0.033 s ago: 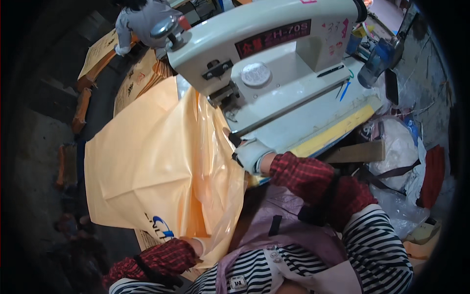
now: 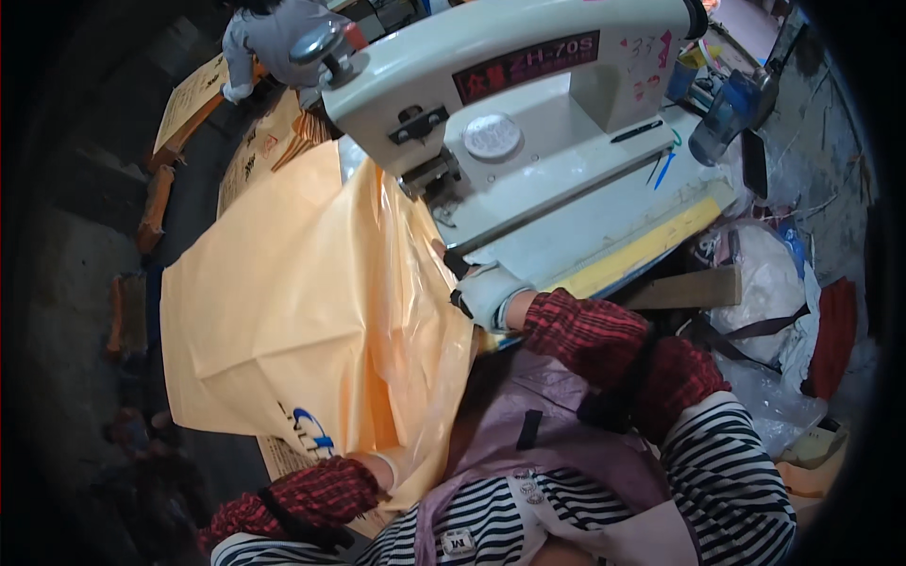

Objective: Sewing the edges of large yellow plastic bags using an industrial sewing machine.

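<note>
A large yellow-orange woven sack (image 2: pixel 274 311) with a clear plastic liner (image 2: pixel 444 377) hangs in folds in front of me. Its upper edge lies at the needle end of a white sewing machine (image 2: pixel 528 66). My right hand (image 2: pixel 493 294), in a pale glove with black fingertips, pinches the sack's right edge beside the machine bed. Low down, my left hand (image 2: pixel 398 462) is against the sack's bottom edge near a blue printed mark. Folds of sack and liner cover the left fingers.
Another person (image 2: pixel 283 42) works at the far left beside stacked sacks (image 2: pixel 260 156). A water bottle (image 2: pixel 727 118), a phone (image 2: pixel 753 165) and a black pen (image 2: pixel 636 131) lie to the right of the machine. A wooden board (image 2: pixel 689 289) and plastic bags (image 2: pixel 760 274) sit at right.
</note>
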{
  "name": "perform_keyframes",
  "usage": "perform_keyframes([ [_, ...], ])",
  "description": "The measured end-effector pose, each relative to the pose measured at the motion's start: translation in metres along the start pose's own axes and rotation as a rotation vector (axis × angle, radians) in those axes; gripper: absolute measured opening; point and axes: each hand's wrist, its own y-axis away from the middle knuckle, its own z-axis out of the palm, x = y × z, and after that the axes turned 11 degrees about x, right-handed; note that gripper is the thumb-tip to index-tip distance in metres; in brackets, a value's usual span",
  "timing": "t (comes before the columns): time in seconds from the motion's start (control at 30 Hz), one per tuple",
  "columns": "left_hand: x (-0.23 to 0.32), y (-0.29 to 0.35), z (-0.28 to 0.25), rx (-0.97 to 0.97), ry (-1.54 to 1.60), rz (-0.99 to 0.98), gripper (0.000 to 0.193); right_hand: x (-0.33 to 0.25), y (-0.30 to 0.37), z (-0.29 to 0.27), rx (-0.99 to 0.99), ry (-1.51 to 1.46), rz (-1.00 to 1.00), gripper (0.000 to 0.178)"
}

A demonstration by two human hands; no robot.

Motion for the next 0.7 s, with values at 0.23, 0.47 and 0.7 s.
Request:
perform_keyframes([
  [0.23,0.122,-0.064,-0.042,0.283,-0.1,0.46,0.036,-0.01,0.025,0.01,-0.037,0.114,-0.012,0.036],
  [0.47,0.09,-0.036,-0.026,-0.126,0.198,0.214,0.024,-0.021,0.045,0.032,0.084,-0.116,0.387,0.053],
  [0.7,0.073,-0.051,0.007,-0.161,0.153,0.302,0.009,-0.031,0.019,0.023,0.187,0.026,0.264,0.073],
])
